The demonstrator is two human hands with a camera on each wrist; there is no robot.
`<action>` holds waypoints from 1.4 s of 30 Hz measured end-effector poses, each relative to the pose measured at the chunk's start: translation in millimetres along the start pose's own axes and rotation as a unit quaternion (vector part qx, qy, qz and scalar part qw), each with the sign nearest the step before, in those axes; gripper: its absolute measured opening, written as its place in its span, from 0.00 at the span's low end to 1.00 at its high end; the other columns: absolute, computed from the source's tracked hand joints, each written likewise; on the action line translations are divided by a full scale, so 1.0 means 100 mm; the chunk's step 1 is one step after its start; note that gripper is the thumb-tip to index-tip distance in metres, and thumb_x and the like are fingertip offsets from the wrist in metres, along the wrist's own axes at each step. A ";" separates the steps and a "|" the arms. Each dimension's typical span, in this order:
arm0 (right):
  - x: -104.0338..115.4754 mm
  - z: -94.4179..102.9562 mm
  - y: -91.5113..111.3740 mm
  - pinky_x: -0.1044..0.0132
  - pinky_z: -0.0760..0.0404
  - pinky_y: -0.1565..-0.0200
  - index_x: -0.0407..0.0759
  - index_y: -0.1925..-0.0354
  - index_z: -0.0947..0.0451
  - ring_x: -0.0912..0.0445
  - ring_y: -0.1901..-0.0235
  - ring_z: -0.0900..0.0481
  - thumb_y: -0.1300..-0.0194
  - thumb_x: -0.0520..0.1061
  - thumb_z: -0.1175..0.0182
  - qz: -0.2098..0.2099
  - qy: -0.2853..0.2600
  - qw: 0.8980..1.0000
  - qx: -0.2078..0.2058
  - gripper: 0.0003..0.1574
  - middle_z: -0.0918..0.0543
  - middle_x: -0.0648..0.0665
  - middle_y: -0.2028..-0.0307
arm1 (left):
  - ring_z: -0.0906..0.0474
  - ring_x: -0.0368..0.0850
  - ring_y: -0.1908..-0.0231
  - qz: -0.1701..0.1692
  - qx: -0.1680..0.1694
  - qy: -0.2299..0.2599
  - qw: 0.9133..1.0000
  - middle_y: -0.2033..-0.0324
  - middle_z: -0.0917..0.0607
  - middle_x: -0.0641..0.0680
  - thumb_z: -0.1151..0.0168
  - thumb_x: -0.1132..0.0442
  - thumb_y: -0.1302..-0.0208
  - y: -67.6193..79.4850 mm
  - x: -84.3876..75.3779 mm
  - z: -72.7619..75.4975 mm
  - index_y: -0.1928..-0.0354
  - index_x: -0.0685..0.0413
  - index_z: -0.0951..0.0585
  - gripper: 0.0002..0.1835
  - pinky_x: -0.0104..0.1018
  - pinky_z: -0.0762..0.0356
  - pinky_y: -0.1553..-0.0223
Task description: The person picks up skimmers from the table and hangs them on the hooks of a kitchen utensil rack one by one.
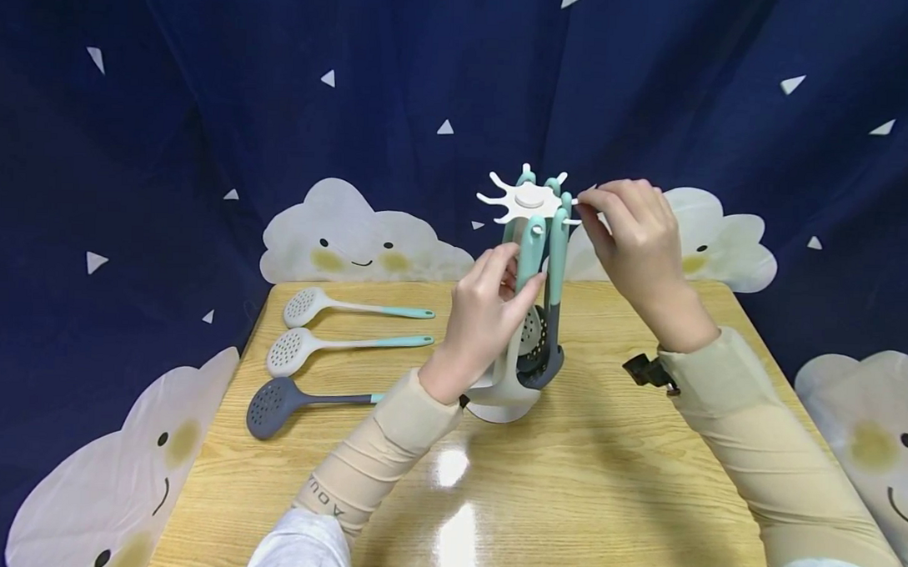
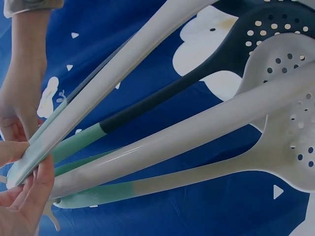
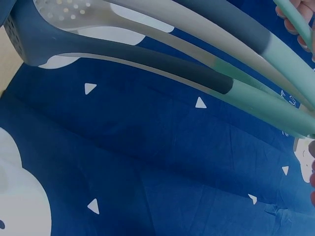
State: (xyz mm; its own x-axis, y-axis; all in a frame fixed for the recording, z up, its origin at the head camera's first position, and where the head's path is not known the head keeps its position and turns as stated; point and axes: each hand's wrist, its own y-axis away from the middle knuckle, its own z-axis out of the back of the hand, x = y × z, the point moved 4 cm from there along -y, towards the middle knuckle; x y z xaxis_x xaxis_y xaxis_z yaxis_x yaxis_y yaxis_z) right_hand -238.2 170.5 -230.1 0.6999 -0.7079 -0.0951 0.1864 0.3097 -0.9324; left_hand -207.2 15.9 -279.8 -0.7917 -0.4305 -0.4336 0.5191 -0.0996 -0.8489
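A white utensil rack (image 1: 530,198) with a star of curved hooks stands on the table, mint-handled utensils hanging around it. My left hand (image 1: 483,305) pinches the mint handle (image 1: 532,251) of a light grey utensil at the rack's front; its lower end is partly hidden. That handle's top sits at a hook, and the left wrist view shows thumb and fingers on either side of it. On the rack's right, my right hand (image 1: 636,240) pinches the tip of a hook. Beside it hangs a dark grey utensil (image 1: 554,324) with a mint handle. Perforated skimmers (image 2: 283,66) hang behind.
Three skimmers lie on the table's left side: a light grey one (image 1: 300,308) at the back, another light grey one (image 1: 288,353) in the middle, and a dark grey one (image 1: 271,407) in front. A dark blue curtain (image 1: 401,81) with cloud shapes hangs behind the wooden table (image 1: 604,489).
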 end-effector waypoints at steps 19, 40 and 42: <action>0.00 0.00 0.00 0.53 0.33 0.74 0.32 0.67 0.23 0.43 0.72 0.28 0.44 0.30 0.40 -0.001 -0.001 1.000 -0.011 0.04 0.22 0.37 0.71 | 0.25 0.43 0.76 -0.013 -0.013 0.011 1.000 0.75 0.24 0.57 0.34 0.68 0.47 0.04 0.07 -0.04 0.59 0.68 0.28 0.17 0.19 0.27 0.73; -0.02 -0.02 0.02 0.52 0.33 0.73 0.33 0.67 0.22 0.43 0.71 0.28 0.44 0.30 0.40 -0.012 -0.010 1.000 -0.022 0.04 0.22 0.38 0.71 | 0.27 0.54 0.55 -0.153 0.035 -0.087 0.984 0.56 0.22 0.61 0.38 0.66 0.49 0.31 0.49 0.31 0.54 0.66 0.25 0.19 0.44 0.30 0.51; -0.01 -0.02 0.02 0.52 0.33 0.72 0.33 0.67 0.22 0.43 0.71 0.28 0.44 0.30 0.40 -0.012 -0.010 1.000 -0.023 0.03 0.22 0.38 0.71 | 0.27 0.54 0.54 -0.153 0.048 -0.108 0.981 0.55 0.22 0.60 0.38 0.66 0.50 0.36 0.56 0.34 0.54 0.65 0.25 0.19 0.45 0.31 0.50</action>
State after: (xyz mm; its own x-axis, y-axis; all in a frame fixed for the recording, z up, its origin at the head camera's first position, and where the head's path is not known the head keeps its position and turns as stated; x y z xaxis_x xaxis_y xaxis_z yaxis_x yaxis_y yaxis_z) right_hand -240.0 170.9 -232.2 0.7093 -0.7017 -0.0666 0.1707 0.2627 -0.9497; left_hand -221.5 -42.2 -324.3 -0.8335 -0.5469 -0.0790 0.3035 -0.3337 -0.8925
